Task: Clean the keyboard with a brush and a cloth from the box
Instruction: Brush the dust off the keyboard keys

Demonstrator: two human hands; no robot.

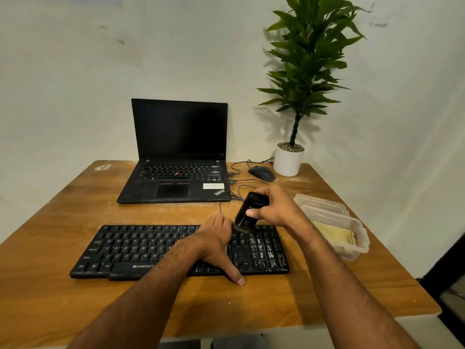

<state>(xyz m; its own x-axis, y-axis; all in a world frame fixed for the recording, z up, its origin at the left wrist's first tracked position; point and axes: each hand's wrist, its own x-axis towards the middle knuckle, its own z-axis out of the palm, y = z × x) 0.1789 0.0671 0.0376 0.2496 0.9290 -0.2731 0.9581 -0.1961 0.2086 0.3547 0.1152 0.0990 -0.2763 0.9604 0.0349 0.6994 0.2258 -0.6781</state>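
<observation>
Head view
Keyboard (141, 250): black, lies flat near the front of the table (75, 311), long side toward the person.
Left hand (216, 245): grip wide; palm down on the right-centre keys, fingers straight, thumb reaching over the front edge onto the table.
Right hand (274, 207): grip holding the brush (247, 210), fingers and thumb curled round its black body.
Brush: tilted, bristle end down, touching the top key rows just right of the left hand.
Box (357, 238): clear plastic, open, right of the keyboard, near the table's right edge.
Cloth (334, 234): yellow, folded, inside the box.
Lid (319, 204): clear, just behind the box.
Laptop (176, 157): open, screen dark, behind the keyboard.
Mouse (261, 173): right of the laptop.
Plant (307, 71): white pot, rear right corner.
</observation>
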